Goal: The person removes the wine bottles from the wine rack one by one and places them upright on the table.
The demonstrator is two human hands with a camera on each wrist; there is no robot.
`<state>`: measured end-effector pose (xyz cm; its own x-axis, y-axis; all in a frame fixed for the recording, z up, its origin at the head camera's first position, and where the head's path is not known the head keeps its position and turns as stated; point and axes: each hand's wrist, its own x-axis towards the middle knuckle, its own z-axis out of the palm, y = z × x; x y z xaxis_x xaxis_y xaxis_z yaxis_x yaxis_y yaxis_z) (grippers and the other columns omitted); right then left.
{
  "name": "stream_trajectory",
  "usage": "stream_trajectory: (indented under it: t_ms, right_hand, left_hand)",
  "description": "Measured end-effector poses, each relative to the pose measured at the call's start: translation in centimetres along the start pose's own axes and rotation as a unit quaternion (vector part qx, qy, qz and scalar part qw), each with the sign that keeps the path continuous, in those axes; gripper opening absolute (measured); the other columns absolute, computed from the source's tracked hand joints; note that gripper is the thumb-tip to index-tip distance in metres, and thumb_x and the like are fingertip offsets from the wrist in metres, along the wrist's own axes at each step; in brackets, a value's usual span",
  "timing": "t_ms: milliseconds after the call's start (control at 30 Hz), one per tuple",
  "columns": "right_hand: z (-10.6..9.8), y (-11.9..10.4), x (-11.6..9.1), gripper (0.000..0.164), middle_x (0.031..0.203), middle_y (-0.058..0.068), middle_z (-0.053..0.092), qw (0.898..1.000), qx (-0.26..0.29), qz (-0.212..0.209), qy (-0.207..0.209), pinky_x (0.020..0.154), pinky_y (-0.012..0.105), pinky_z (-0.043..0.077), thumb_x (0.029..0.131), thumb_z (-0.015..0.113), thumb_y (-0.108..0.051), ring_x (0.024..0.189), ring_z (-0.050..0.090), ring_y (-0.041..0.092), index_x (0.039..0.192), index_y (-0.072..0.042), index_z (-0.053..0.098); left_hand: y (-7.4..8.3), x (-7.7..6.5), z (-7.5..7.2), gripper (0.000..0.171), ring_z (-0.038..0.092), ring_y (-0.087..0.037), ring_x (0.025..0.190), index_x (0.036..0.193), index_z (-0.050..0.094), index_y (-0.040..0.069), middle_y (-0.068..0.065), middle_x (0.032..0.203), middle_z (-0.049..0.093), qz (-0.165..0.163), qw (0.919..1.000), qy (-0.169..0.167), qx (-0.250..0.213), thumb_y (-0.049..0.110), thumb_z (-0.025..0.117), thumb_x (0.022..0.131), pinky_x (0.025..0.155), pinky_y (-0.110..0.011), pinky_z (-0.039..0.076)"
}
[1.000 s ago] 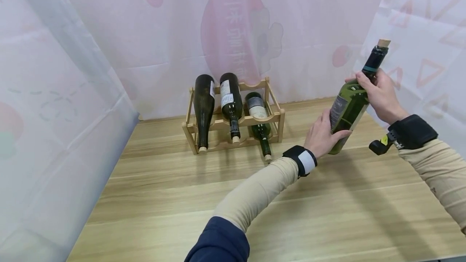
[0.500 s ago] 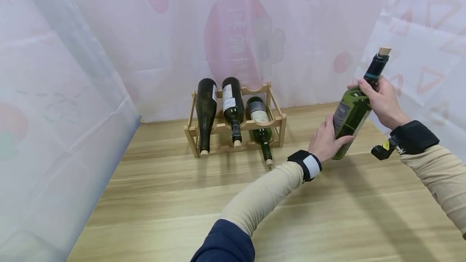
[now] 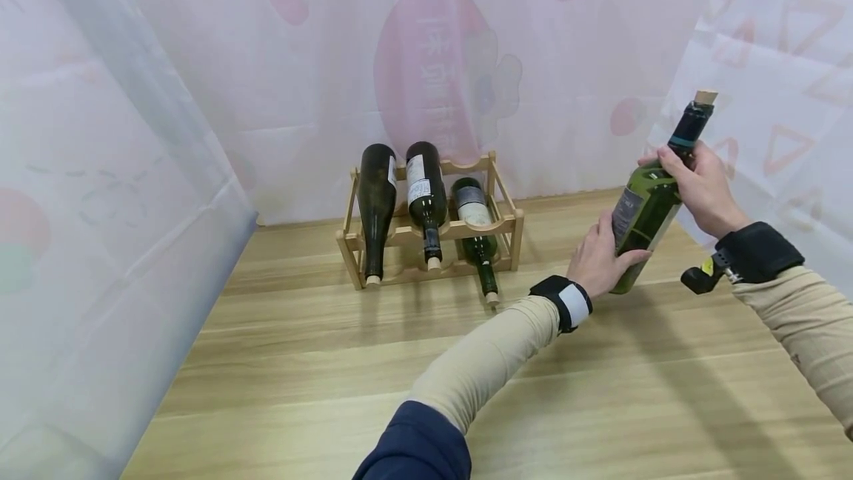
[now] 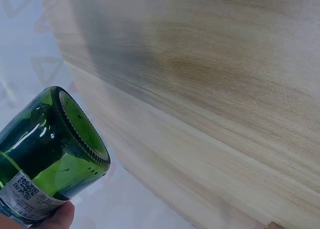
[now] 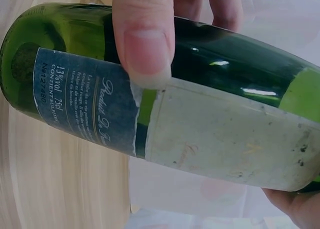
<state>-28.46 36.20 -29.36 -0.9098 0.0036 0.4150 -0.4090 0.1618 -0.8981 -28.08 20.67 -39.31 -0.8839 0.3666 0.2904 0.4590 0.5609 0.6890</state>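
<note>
A green wine bottle (image 3: 651,198) with a cork in its neck is held tilted over the right side of the table, its neck up and to the right. My left hand (image 3: 595,258) grips its lower body, the thumb lying across the glass. Higher up, my right hand (image 3: 703,184) holds it around the shoulder and neck. The left wrist view shows the bottle's base (image 4: 82,126) and a printed label (image 4: 27,196). A blue label (image 5: 87,101) and a worn pale label (image 5: 225,139) face the right wrist camera.
A two-tier wooden wine rack (image 3: 516,232) stands at the back middle. Two dark bottles, one (image 3: 377,198) at left and one (image 3: 426,184) in the middle, lie on its top tier. A green bottle (image 3: 474,217) lies below at right. Printed curtains (image 3: 320,65) enclose the table.
The head view has shifted slightly, so the rack and bottles appear a little lower. Both hands keep their hold on the bottle, with its tilt nearly the same.
</note>
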Motion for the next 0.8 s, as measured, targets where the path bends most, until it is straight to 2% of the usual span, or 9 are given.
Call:
stream_trajectory:
  t_ms: [367, 800]
  right_hand:
    - [-0.12, 0.20, 0.07, 0.016, 0.097, -0.016, 0.072, 1.000, -0.010, 0.000, 0.001, 0.072, 0.010, 0.050, 0.101, 0.047, -0.025, 0.090, 0.065, -0.003, 0.112, -0.012, 0.044]
    - [-0.44, 0.66, 0.40, 0.017, 0.097, -0.019, 0.071, 0.999, -0.048, 0.003, 0.004, 0.072, 0.010, 0.051, 0.102, 0.047, -0.026, 0.090, 0.065, -0.004, 0.113, -0.013, 0.045]
  left_hand:
    - [0.01, 0.26, 0.36, 0.075, 0.058, -0.005, 0.091, 0.144, 0.028, 0.028, 0.004, 0.110, 0.058, -0.001, 0.9999, -0.001, 0.012, 0.053, 0.067, 0.085, 0.069, -0.018, 0.046]
    - [-0.13, 0.57, 0.76, 0.076, 0.059, -0.006, 0.093, 0.145, 0.027, 0.027, 0.003, 0.112, 0.058, -0.004, 0.9998, -0.001, 0.022, 0.053, 0.066, 0.085, 0.071, -0.018, 0.048]
